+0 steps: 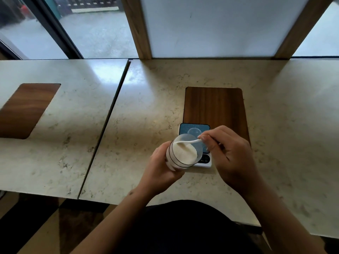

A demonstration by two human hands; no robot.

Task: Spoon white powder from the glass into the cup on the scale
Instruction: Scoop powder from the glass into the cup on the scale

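The left hand [161, 169] is closed around the lower part of the glass [183, 153], fingers wrapped on its side, and holds it lifted and tilted w/ the mouth toward the right hand. The glass is about half full of white powder [184, 152]. The right hand [229, 154] is mostly curled; thumb and first fingers pinch the handle end of a small white spoon [190, 142]. The spoon goes over the rim into the glass, its bowl end touching the powder near the far edge.

The scale [194, 130] sits just behind and under the glass, partly on the wood inlay [214, 105] of the marble table [146, 107], between both hands. On its blue plate a clear cup [194, 131] is faintly visible, approx. just beyond the glass rim and left of the right-hand fingertips; its content I cannot tell.
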